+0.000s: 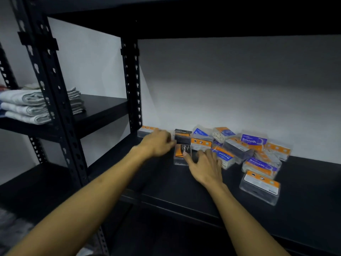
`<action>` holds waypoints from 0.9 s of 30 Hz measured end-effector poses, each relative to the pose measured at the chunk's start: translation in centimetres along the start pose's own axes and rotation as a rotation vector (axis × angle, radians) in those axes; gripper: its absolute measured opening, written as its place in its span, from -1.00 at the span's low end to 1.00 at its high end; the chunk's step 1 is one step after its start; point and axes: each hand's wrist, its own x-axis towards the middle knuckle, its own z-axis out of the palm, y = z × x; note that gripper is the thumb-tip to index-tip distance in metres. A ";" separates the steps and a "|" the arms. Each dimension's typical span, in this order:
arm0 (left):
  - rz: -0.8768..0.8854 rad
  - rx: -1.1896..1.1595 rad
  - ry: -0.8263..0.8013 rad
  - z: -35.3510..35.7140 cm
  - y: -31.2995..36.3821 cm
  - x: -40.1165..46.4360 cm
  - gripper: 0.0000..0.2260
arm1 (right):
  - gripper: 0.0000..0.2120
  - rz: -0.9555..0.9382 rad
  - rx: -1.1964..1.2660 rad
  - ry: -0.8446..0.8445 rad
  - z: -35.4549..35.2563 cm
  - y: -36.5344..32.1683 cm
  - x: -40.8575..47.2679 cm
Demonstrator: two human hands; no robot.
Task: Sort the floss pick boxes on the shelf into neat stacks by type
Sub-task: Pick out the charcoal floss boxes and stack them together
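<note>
A loose pile of clear floss pick boxes lies on the black shelf [177, 187] against the white wall. Two black Charcoal boxes sit at the pile's left: an upper one [182, 136] and a lower one [180, 155]. My left hand [156, 144] is blurred, and its fingertips are at the upper Charcoal box's left side. My right hand [205, 166] lies with fingers spread, its thumb resting on the lower Charcoal box. Beside it is a Round box [224, 156]. Further right are two Smooth boxes [253, 139] [261, 166]. One orange-labelled box [147, 130] lies alone behind my left hand.
A single box [260, 186] stands nearer the shelf's front edge on the right. A black perforated upright [131, 85] borders the bay on the left. Folded towels [27, 107] are stacked on the neighbouring shelf. Another shelf board hangs overhead.
</note>
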 end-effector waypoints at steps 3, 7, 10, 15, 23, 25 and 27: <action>0.074 0.087 0.034 0.6 1.4 5.2 -0.72 | -0.60 -0.009 0.192 0.048 0.2 1.2 0.1; 0.057 0.220 -0.131 3.2 1.9 11.1 -0.63 | -0.82 0.031 0.431 0.104 0.0 1.9 0.3; 0.052 0.274 -0.208 3.9 1.9 13.7 -0.61 | -0.68 0.012 0.382 0.081 0.6 1.5 0.9; 0.078 0.254 -0.196 4.9 1.9 14.0 -0.67 | -0.54 -0.024 0.356 0.074 0.5 1.5 1.2; 0.096 0.249 -0.147 5.4 2.2 9.6 -0.64 | -0.58 -0.069 0.322 0.078 -0.6 2.5 -0.3; 0.115 0.246 -0.120 5.6 2.6 8.6 -0.63 | -0.57 -0.074 0.304 0.050 -1.2 3.2 -0.6; 0.106 0.191 -0.095 5.5 3.6 7.5 -0.65 | -0.57 -0.081 0.269 0.030 -2.1 4.2 -1.1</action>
